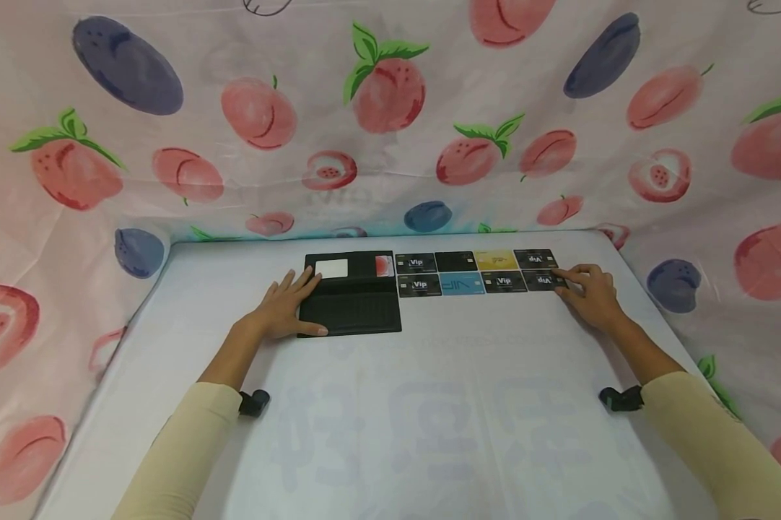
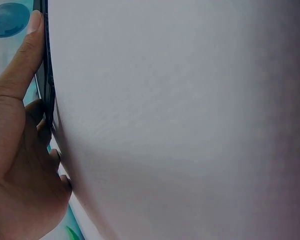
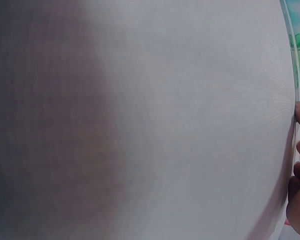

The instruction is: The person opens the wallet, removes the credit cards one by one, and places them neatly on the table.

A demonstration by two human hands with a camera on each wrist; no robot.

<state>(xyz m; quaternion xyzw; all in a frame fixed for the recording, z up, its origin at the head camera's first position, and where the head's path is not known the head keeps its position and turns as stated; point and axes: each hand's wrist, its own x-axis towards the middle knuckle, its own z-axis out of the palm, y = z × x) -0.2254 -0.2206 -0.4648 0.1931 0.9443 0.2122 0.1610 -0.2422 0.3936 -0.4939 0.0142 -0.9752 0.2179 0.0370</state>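
A black wallet [image 1: 351,312] lies unfolded and flat on the white table. In its upper half show a white card [image 1: 332,269] and a red-and-white card [image 1: 384,266]. My left hand [image 1: 280,307] rests on the wallet's left edge with fingers spread, the thumb at the lower corner. To the wallet's right, cards lie in two touching rows; most are black, several printed "Vip". My right hand [image 1: 592,295] holds the last black card [image 1: 538,280] of the lower row at its right end, between thumb and index finger. The right wrist view barely shows the fingers and no card.
Among the row cards are a yellow card [image 1: 496,260] and a blue card [image 1: 462,283]. White cloth covers the table [image 1: 429,419]. Behind it and at the sides hangs a fruit-printed curtain [image 1: 377,173]. A dark camera sits at each wrist.
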